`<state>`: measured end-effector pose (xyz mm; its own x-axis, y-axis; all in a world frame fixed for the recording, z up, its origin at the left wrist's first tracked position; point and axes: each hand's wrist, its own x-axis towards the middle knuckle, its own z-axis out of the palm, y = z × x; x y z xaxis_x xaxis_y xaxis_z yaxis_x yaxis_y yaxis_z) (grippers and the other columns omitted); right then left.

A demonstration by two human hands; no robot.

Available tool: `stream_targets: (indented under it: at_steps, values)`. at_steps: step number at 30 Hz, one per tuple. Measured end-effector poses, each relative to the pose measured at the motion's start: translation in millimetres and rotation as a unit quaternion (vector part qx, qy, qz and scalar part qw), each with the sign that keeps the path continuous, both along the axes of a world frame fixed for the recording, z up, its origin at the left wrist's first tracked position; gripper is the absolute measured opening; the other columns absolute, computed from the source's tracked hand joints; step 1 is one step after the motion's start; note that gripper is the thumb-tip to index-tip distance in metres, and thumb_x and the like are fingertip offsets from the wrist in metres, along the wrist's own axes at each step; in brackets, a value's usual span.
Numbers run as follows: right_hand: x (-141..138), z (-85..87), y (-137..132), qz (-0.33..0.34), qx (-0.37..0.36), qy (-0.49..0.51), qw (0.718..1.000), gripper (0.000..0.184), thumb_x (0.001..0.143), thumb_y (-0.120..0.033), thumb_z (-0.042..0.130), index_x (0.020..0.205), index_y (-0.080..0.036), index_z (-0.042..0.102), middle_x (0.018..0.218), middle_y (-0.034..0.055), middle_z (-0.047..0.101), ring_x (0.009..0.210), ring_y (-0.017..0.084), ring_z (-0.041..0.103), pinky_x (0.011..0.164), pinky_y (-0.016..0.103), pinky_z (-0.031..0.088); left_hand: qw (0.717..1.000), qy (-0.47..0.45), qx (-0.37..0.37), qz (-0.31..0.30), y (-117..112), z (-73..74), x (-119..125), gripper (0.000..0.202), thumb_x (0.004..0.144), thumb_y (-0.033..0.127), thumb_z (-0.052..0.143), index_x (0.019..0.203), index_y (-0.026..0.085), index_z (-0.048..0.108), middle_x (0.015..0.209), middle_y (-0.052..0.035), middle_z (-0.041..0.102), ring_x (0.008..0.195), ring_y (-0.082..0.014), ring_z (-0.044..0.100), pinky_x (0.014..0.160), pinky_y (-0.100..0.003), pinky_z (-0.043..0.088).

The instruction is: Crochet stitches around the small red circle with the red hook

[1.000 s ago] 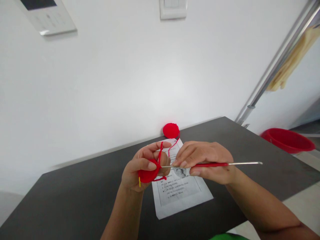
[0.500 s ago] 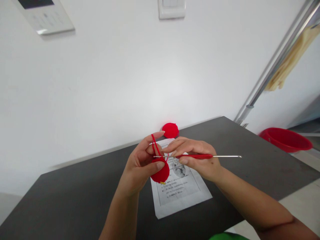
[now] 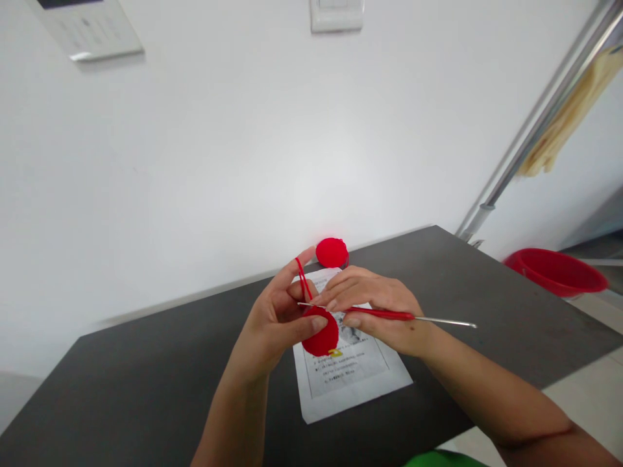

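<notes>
Between thumb and fingers, my left hand [image 3: 277,311] pinches a round red crochet piece [image 3: 321,337]. Red yarn [image 3: 302,275] loops over its raised index finger and runs down to the piece's top edge. A small yellow stitch marker [image 3: 335,353] sits at the lower edge of the piece. My right hand [image 3: 379,305] grips a crochet hook [image 3: 389,314] by its red handle. The hook's thin metal tip lies at the top of the piece, by the yarn; its other metal end points right. Behind the hands, a ball of red yarn [image 3: 331,252] rests on the table near the wall.
Under the hands, a printed sheet [image 3: 341,389] lies on the dark table [image 3: 170,383]. A white wall [image 3: 233,143] rises behind the table's far edge. On the right are a metal pole [image 3: 535,123], a hanging yellowish cloth [image 3: 569,123] and a red basin [image 3: 559,272].
The crochet piece has shifted slightly right and turned, showing more of the yellow marker. The hook has tilted, its right end now lower, and my right fingers have moved closer to the yarn.
</notes>
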<state>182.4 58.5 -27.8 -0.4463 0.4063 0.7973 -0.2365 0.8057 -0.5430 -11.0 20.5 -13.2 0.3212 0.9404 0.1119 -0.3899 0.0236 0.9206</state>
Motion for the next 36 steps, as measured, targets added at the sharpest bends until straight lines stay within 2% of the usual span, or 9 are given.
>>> stream_targets:
  at_steps: [5, 8, 11, 19, 25, 30, 36]
  values:
    - [1.9, -3.6, 3.0, 0.039, -0.149, 0.057, 0.986, 0.012, 0.095, -0.026, 0.067, 0.102, -0.023, 0.077, 0.096, 0.0049, 0.079, 0.093, 0.018, 0.074, 0.086, 0.033, 0.061, 0.999, 0.027, 0.009, 0.025, 1.5, -3.7, -2.9, 0.082, 0.072, 0.017, 0.085, 0.146, 0.030, 0.052, 0.084, -0.0001, 0.068, 0.071, -0.0125, 0.064, 0.067, -0.024, 0.052]
    - [3.0, -5.5, 3.7, 0.038, -0.181, 0.074, 0.980, 0.011, 0.094, -0.026, 0.069, 0.100, -0.024, 0.078, 0.096, 0.0031, 0.080, 0.092, 0.016, 0.076, 0.083, 0.028, 0.061, 0.996, 0.050, 0.037, 0.056, 0.8, -3.6, -5.2, 0.070, 0.078, 0.022, 0.082, 0.143, 0.026, 0.056, 0.082, -0.0011, 0.069, 0.072, -0.0128, 0.064, 0.068, -0.025, 0.051]
    - [3.3, -5.1, 4.4, 0.034, -0.162, 0.080, 0.983, 0.010, 0.092, -0.024, 0.071, 0.100, -0.024, 0.079, 0.095, 0.0036, 0.081, 0.093, 0.016, 0.077, 0.085, 0.028, 0.062, 0.993, 0.065, 0.059, 0.084, 0.5, -3.8, -6.3, 0.062, 0.080, 0.022, 0.080, 0.139, 0.024, 0.060, 0.076, 0.0005, 0.066, 0.067, -0.0106, 0.059, 0.064, -0.022, 0.048]
    - [4.9, -2.1, 8.0, 0.027, -0.119, 0.075, 0.990, 0.009, 0.091, -0.023, 0.073, 0.097, -0.020, 0.079, 0.093, 0.0072, 0.081, 0.089, 0.017, 0.078, 0.080, 0.028, 0.064, 0.986, 0.086, 0.059, 0.129, -4.9, -1.9, -0.6, 0.059, 0.081, 0.021, 0.078, 0.137, 0.023, 0.059, 0.076, 0.0012, 0.066, 0.067, -0.0112, 0.059, 0.063, -0.023, 0.049]
    - [10.2, -0.7, 9.3, 0.061, -0.136, 0.061, 0.987, 0.013, 0.096, -0.024, 0.066, 0.097, -0.018, 0.077, 0.094, 0.0083, 0.081, 0.093, 0.019, 0.077, 0.083, 0.031, 0.063, 0.984, 0.090, 0.063, 0.143, -6.9, 0.4, 1.9, 0.052, 0.080, 0.017, 0.077, 0.130, 0.023, 0.063, 0.074, 0.0019, 0.066, 0.066, -0.0108, 0.058, 0.061, -0.021, 0.048]
    - [18.2, 1.7, 13.4, 0.092, -0.112, 0.018, 0.989, 0.016, 0.099, -0.024, 0.061, 0.096, -0.016, 0.075, 0.100, 0.0108, 0.080, 0.096, 0.019, 0.076, 0.084, 0.032, 0.061, 0.978, 0.113, 0.074, 0.162, -8.6, 1.8, 3.8, 0.051, 0.080, 0.017, 0.077, 0.129, 0.021, 0.064, 0.073, 0.0021, 0.065, 0.065, -0.0106, 0.058, 0.061, -0.021, 0.047]
    - [24.1, 4.6, 12.1, 0.065, -0.078, -0.032, 0.994, 0.020, 0.102, -0.025, 0.054, 0.094, -0.015, 0.070, 0.102, 0.0128, 0.079, 0.098, 0.020, 0.075, 0.083, 0.032, 0.061, 0.968, 0.147, 0.087, 0.183, -11.4, 4.3, 6.2, 0.051, 0.081, 0.017, 0.076, 0.130, 0.020, 0.063, 0.073, 0.0027, 0.065, 0.066, -0.0114, 0.059, 0.062, -0.022, 0.047]
